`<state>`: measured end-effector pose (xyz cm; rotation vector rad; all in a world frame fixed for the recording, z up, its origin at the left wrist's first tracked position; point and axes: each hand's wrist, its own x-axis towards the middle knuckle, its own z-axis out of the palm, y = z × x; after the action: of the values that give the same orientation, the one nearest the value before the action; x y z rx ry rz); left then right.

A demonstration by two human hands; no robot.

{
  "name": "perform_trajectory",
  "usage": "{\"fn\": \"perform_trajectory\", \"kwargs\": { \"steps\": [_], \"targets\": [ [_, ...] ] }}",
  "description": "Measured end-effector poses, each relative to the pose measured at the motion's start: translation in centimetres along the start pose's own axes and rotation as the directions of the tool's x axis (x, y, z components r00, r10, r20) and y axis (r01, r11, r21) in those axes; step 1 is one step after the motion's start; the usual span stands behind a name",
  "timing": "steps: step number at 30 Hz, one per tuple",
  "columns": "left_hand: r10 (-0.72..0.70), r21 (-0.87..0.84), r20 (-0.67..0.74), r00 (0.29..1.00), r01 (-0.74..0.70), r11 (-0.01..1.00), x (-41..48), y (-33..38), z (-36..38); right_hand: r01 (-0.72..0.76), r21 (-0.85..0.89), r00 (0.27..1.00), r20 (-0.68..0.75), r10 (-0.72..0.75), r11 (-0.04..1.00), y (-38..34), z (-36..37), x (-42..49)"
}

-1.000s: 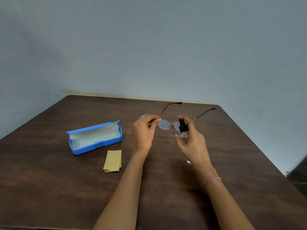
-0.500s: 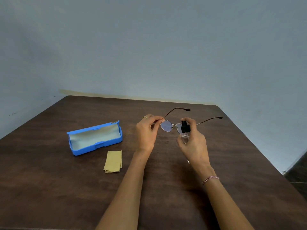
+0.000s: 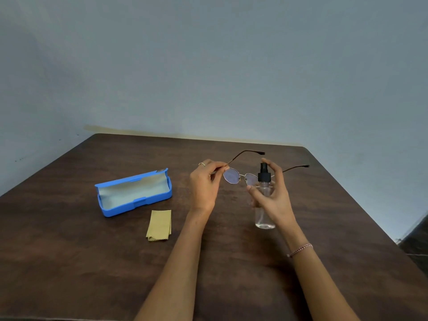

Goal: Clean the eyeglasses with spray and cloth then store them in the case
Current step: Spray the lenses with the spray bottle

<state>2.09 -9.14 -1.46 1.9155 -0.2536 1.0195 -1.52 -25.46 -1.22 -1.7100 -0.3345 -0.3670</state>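
My left hand (image 3: 205,184) pinches the round-lens eyeglasses (image 3: 232,175) at the left hinge, holding them above the table with both temples open and pointing away. My right hand (image 3: 275,195) grips a clear spray bottle (image 3: 264,205) with a black pump top, upright, just in front of the right lens; the index finger rests on the pump. An open blue case (image 3: 134,193) with a pale lining lies at the left. A folded yellow cloth (image 3: 159,225) lies flat in front of the case.
Everything sits on a dark brown wooden table (image 3: 231,274) pushed against a grey-blue wall. The table's right edge (image 3: 361,200) runs diagonally close to my right arm. A dark floor strip shows at the far right.
The bottle has tilted upright and dropped slightly, showing more of its clear body. The glasses have turned a little, temples swinging to the right.
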Motion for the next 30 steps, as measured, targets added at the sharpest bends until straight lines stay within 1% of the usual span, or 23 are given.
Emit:
{"fn": "perform_trajectory", "kwargs": {
  "steps": [2,3,5,6,9,13,16,17,20,22,25,29,30],
  "targets": [
    [-0.003,-0.002,-0.009,1.000,0.003,1.000,0.1,-0.1,-0.1,-0.025,0.127,0.998,0.053,0.018,0.992,-0.3,-0.4,0.0],
    [-0.004,-0.004,-0.014,1.000,0.004,1.000,0.1,-0.1,-0.1,-0.037,0.154,0.997,0.066,0.027,0.987,-0.3,-0.5,0.0],
    [-0.013,-0.010,-0.023,1.000,0.013,1.000,0.1,-0.2,-0.2,-0.071,0.151,0.995,0.083,0.059,0.986,-0.1,-0.6,0.1],
    [-0.023,-0.014,-0.029,0.999,0.022,1.000,0.2,-0.3,-0.2,-0.108,0.171,0.992,0.089,0.094,0.979,0.0,-0.5,0.0],
    [-0.049,-0.022,-0.054,0.997,0.048,0.999,0.2,-0.4,-0.3,-0.224,0.327,0.973,0.124,0.194,0.918,0.0,-0.2,0.0],
    [-0.065,-0.010,-0.062,0.996,0.064,0.998,0.2,-0.2,-0.5,-0.247,0.374,0.960,0.222,0.172,0.894,-0.5,-0.4,-0.1],
    [-0.079,-0.007,-0.063,0.995,0.079,0.997,0.2,-0.1,-0.8,-0.275,0.442,0.946,0.281,0.159,0.854,-0.7,-0.4,-0.1],
    [-0.088,-0.006,-0.062,0.994,0.087,0.996,0.2,-0.1,-0.8,-0.281,0.433,0.942,0.293,0.161,0.856,-0.8,-0.3,-0.2],
    [-0.100,-0.016,-0.065,0.993,0.100,0.995,0.3,-0.2,-0.8,-0.269,0.328,0.935,0.313,0.165,0.906,-0.9,0.2,-0.4],
    [-0.101,-0.012,-0.067,0.993,0.100,0.995,0.2,-0.1,-0.9,-0.270,0.330,0.936,0.311,0.166,0.905,-1.0,0.6,-0.6],
    [-0.104,-0.015,-0.087,0.991,0.103,0.995,0.3,0.1,-1.0,-0.291,0.409,0.938,0.301,0.173,0.865,-0.9,0.5,-0.6],
    [-0.137,-0.037,-0.106,0.985,0.134,0.990,0.3,-0.1,-0.9,-0.354,0.555,0.916,0.367,0.160,0.753,-0.3,-0.1,-0.2],
    [-0.141,-0.034,-0.105,0.984,0.138,0.990,0.3,-0.1,-0.9,-0.358,0.562,0.912,0.384,0.148,0.746,-0.2,-0.2,-0.1]
  ]
}}
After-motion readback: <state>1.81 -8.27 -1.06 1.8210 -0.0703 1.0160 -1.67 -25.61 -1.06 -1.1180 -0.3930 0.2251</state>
